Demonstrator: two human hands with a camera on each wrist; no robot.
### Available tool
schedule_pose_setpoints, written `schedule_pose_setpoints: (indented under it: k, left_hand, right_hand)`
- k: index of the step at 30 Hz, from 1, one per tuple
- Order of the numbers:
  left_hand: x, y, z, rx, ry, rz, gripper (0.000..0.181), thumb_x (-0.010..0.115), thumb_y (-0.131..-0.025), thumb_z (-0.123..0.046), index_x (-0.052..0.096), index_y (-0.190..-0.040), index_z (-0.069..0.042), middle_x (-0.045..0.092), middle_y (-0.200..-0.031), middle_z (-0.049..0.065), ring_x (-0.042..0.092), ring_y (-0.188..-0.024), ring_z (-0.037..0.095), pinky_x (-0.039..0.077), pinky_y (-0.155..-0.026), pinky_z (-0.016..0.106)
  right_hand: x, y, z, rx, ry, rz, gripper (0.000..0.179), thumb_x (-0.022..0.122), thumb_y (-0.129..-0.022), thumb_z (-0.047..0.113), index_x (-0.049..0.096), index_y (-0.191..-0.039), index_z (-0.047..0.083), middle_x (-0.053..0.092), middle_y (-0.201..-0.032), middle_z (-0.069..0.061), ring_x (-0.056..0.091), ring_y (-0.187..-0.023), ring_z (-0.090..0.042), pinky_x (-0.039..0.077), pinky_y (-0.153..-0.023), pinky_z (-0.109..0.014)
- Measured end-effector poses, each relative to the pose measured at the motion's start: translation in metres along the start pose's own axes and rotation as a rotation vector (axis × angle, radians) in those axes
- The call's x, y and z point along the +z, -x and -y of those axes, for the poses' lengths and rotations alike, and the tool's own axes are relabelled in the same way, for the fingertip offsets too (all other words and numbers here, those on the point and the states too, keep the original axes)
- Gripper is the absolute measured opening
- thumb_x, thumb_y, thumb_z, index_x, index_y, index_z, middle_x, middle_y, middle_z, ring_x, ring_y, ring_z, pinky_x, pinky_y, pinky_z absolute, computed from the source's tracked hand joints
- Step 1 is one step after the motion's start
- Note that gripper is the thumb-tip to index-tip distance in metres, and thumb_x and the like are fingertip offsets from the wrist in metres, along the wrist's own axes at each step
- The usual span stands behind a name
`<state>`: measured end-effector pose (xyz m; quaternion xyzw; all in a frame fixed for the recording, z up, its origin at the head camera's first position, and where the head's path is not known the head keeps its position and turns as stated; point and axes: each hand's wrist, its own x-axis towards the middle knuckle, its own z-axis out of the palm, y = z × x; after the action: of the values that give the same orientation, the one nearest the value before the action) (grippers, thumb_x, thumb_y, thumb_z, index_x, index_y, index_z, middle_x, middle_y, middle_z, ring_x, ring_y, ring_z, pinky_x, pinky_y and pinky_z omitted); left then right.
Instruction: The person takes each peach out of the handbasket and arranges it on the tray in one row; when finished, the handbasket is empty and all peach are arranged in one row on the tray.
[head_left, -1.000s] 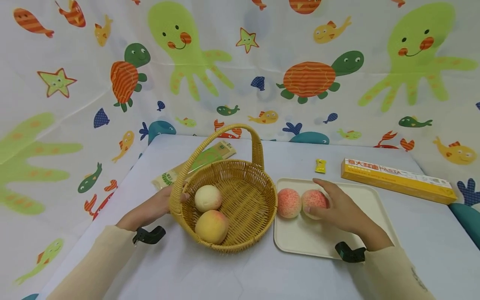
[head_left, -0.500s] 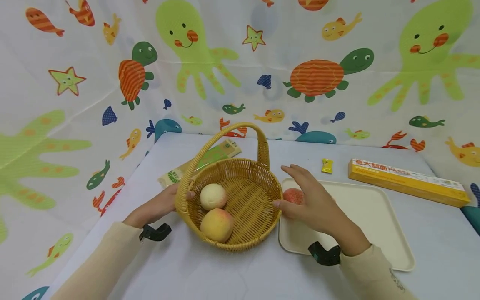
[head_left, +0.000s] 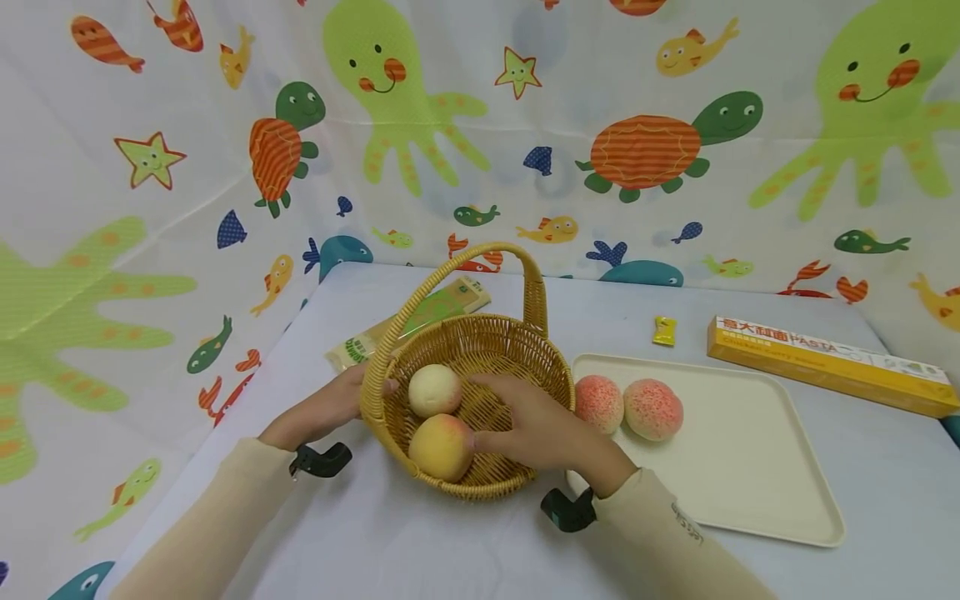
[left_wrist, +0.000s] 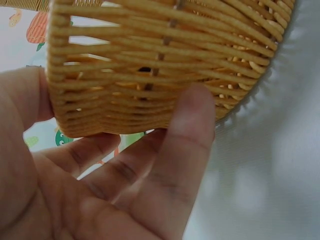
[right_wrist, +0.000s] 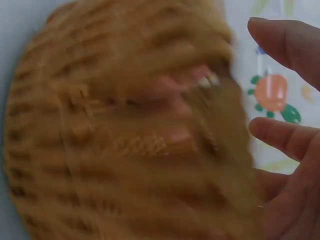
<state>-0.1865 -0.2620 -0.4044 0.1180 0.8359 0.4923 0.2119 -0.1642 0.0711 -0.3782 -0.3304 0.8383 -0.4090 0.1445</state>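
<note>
My left hand (head_left: 330,407) grips the left side of the round wicker basket (head_left: 517,329) by its rim, near the foot of the tall handle. In the left wrist view a fingertip lies against the woven outer wall. Inside the basket, a pale peach (head_left: 434,390) sits behind a yellow peach (head_left: 441,448), both at the left. My right hand (head_left: 543,429) reaches over the basket's right rim, fingers spread, the thumb tip at the yellow peach and a fingertip close to the pale one. The right wrist view is blurred; its visible fingers are apart, holding nothing.
Two reddish peaches (head_left: 654,409) lie at the left of a cream tray (head_left: 750,467), right of the basket. Behind are a yellow pasta box (head_left: 825,367), a small yellow packet (head_left: 664,331) and a flat green-and-tan package (head_left: 442,308). A patterned curtain stands behind the table.
My right hand has moved left from the peaches on the tray to inside the basket. Both reddish peaches still lie on the tray. My left hand keeps its hold on the basket.
</note>
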Motion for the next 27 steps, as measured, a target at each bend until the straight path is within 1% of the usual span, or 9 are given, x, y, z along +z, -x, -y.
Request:
schedule_pose_setpoints:
  k: [4,7,8,11,14,18,20,27]
  left_hand:
    - [0.000,0.000,-0.001,-0.002,-0.005,0.002,0.056,0.053,-0.108,-0.029,0.040,-0.158,-0.006,0.058,-0.140,0.020,0.060,-0.114,0.027,0.055,-0.087,0.038]
    - [0.000,0.000,-0.001,0.000,-0.001,0.006,0.055,0.052,-0.109,-0.030,0.042,-0.156,-0.003,0.062,-0.133,0.020,0.063,-0.109,0.024,0.056,-0.087,0.037]
    - [0.000,0.000,-0.002,0.002,-0.001,0.009,0.055,0.052,-0.109,-0.030,0.042,-0.156,-0.003,0.062,-0.133,0.020,0.064,-0.109,0.024,0.056,-0.087,0.037]
    - [0.000,0.000,-0.001,-0.001,0.009,0.009,0.053,0.052,-0.109,-0.030,0.044,-0.155,-0.004,0.062,-0.133,0.019,0.063,-0.108,0.025,0.056,-0.087,0.038]
    - [0.000,-0.001,0.000,0.001,0.008,0.008,0.055,0.053,-0.109,-0.029,0.042,-0.157,-0.006,0.059,-0.138,0.020,0.061,-0.111,0.026,0.055,-0.087,0.038]
    - [0.000,-0.001,0.000,-0.002,0.009,-0.001,0.058,0.053,-0.108,-0.030,0.038,-0.160,-0.009,0.056,-0.143,0.021,0.060,-0.114,0.028,0.056,-0.086,0.039]
    - [0.000,0.000,0.000,0.000,0.012,-0.002,0.058,0.052,-0.108,-0.030,0.037,-0.161,-0.009,0.055,-0.145,0.022,0.060,-0.115,0.029,0.056,-0.086,0.039]
    - [0.000,0.000,-0.001,-0.002,0.016,-0.004,0.057,0.052,-0.109,-0.030,0.038,-0.161,-0.010,0.054,-0.145,0.022,0.059,-0.115,0.029,0.055,-0.087,0.039]
  right_hand:
    - [0.012,-0.009,0.001,0.009,-0.023,0.055,0.076,0.077,-0.094,0.039,0.047,-0.155,0.006,0.055,-0.152,-0.011,0.050,-0.143,-0.029,0.041,-0.116,-0.050]
    - [0.018,-0.012,0.003,0.053,-0.046,0.090,0.071,0.076,-0.094,0.041,0.052,-0.151,0.008,0.065,-0.137,-0.009,0.061,-0.126,-0.027,0.050,-0.105,-0.044]
    - [0.020,-0.013,0.004,0.077,-0.042,0.100,0.071,0.076,-0.093,0.043,0.053,-0.150,0.009,0.067,-0.132,-0.006,0.063,-0.120,-0.024,0.051,-0.101,-0.041]
    - [0.024,-0.016,0.006,0.135,-0.041,0.126,0.067,0.077,-0.091,0.047,0.059,-0.145,0.011,0.069,-0.114,0.002,0.063,-0.102,-0.015,0.052,-0.089,-0.035]
    - [0.027,-0.019,0.007,0.184,-0.027,0.135,0.064,0.077,-0.089,0.052,0.065,-0.137,0.012,0.069,-0.108,0.006,0.062,-0.097,-0.009,0.052,-0.089,-0.033]
    - [0.029,-0.023,0.006,0.213,-0.035,0.143,0.053,0.076,-0.087,0.056,0.070,-0.120,0.015,0.069,-0.102,0.005,0.061,-0.093,-0.011,0.052,-0.085,-0.034]
    - [0.029,-0.024,0.006,0.218,-0.042,0.152,0.050,0.076,-0.087,0.057,0.070,-0.115,0.016,0.068,-0.099,0.005,0.060,-0.092,-0.013,0.051,-0.083,-0.034]
    - [0.029,-0.027,0.006,0.245,-0.039,0.179,0.049,0.074,-0.087,0.059,0.070,-0.112,0.018,0.068,-0.097,0.007,0.060,-0.093,-0.013,0.050,-0.086,-0.034]
